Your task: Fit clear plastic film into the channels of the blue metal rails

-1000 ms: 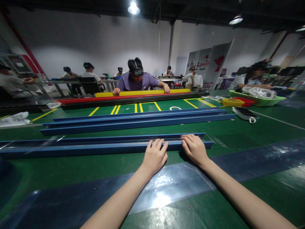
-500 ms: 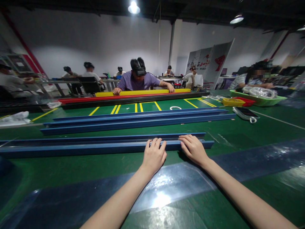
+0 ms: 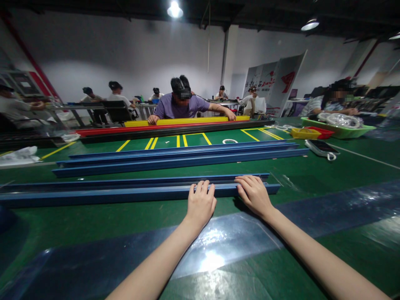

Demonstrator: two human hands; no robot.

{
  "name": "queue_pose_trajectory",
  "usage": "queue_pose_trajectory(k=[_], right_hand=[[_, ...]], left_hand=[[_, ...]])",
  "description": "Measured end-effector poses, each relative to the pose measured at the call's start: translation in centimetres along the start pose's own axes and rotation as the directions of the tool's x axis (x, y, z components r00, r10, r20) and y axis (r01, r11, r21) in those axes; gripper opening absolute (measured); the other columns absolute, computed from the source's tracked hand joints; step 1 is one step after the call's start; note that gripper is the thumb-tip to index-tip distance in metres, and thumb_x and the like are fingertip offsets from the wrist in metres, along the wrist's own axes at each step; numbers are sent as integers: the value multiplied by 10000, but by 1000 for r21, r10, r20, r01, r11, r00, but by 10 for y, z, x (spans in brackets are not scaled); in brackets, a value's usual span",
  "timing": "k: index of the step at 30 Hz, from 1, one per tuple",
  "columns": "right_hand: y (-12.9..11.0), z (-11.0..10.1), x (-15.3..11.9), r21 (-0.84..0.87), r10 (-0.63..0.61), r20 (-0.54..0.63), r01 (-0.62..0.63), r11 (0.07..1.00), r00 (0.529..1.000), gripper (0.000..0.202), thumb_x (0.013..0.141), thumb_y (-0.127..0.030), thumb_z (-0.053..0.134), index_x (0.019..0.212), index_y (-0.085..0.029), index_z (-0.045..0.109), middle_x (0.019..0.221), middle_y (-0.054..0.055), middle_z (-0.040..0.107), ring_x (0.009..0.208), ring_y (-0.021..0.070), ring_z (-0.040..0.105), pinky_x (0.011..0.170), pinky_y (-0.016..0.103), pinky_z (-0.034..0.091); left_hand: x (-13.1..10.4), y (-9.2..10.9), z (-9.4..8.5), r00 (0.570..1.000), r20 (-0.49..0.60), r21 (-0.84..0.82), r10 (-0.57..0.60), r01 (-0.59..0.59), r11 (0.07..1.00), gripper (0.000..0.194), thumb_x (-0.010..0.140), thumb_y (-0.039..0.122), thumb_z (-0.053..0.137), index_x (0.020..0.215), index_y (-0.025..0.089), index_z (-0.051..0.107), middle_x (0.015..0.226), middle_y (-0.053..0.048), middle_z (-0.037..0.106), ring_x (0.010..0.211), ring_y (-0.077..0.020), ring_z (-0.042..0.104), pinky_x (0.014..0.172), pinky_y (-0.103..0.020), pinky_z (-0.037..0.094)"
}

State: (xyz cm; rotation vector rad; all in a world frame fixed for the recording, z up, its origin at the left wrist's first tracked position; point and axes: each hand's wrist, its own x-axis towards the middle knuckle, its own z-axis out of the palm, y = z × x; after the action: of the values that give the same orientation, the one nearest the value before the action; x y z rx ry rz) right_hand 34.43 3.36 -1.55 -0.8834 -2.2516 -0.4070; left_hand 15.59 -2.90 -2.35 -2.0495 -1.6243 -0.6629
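Observation:
A long blue U-shaped channel (image 3: pixel 125 196) lies across the green table in front of me, its hollow side up. My left hand (image 3: pixel 201 202) has its fingers hooked over the near wall, fingertips inside the channel. To its right, close to the channel's right end, my right hand (image 3: pixel 254 193) curls over the same wall, its bent fingers reaching into the hollow. Both sets of fingertips are partly hidden. A gap of bare channel shows between the hands. Under my forearms a clear plastic sheet (image 3: pixel 231 239) reflects the lamp light.
More blue channels (image 3: pixel 181 160) lie just beyond. Farther off, a person in purple (image 3: pixel 178 106) handles a yellow strip (image 3: pixel 190 121) beside red and black strips (image 3: pixel 175 131). At right are a phone-like device (image 3: pixel 321 148), a yellow tray (image 3: pixel 301 133) and a green basket (image 3: pixel 353 131).
My left hand has shifted very slightly left; my right hand stays almost in place. Across the table, the other person's hand at right has slid right along the yellow strip.

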Motion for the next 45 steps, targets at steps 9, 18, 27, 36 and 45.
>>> queue_pose_trajectory(k=[9,18,27,36,45], right_hand=[[2,-1,-1,58,-13,53,10,998,998,237,864,-220,365,874,-162,594,891,78,636,834,193,533,707,325,385],[1,3,-2,93,-94,71,88,992,993,265,868,-212,361,1010,-138,572,995,94,624,903,198,512,761,338,401],[0,0,-1,20,59,6,-59,998,998,252,866,-217,360,820,-168,603,834,70,630,804,185,518,683,320,381],[0,0,-2,92,-78,60,73,993,995,256,868,-221,355,935,-164,596,919,80,630,833,189,507,716,333,395],[-2,-1,0,31,14,-17,-13,999,1000,240,861,-217,365,885,-165,598,878,79,627,831,193,510,703,330,376]], left_hand=[[0,-4,2,992,6,-56,125,-125,991,372,787,189,445,1157,161,475,1168,-92,533,1098,-226,444,926,-394,318],[0,-1,0,993,38,-47,114,-112,993,332,779,197,472,1108,172,503,1138,-92,552,1069,-227,470,896,-404,348],[1,-1,0,998,16,31,-59,59,998,285,767,156,445,1037,131,532,1106,-116,555,1022,-251,483,877,-418,362],[1,-3,2,977,56,-99,208,-202,974,385,781,192,466,1166,189,456,1195,-83,513,1112,-218,432,930,-392,319],[0,0,1,1000,25,-17,14,-14,1000,270,757,174,478,1020,168,537,1113,-96,559,1028,-233,486,903,-419,341]])
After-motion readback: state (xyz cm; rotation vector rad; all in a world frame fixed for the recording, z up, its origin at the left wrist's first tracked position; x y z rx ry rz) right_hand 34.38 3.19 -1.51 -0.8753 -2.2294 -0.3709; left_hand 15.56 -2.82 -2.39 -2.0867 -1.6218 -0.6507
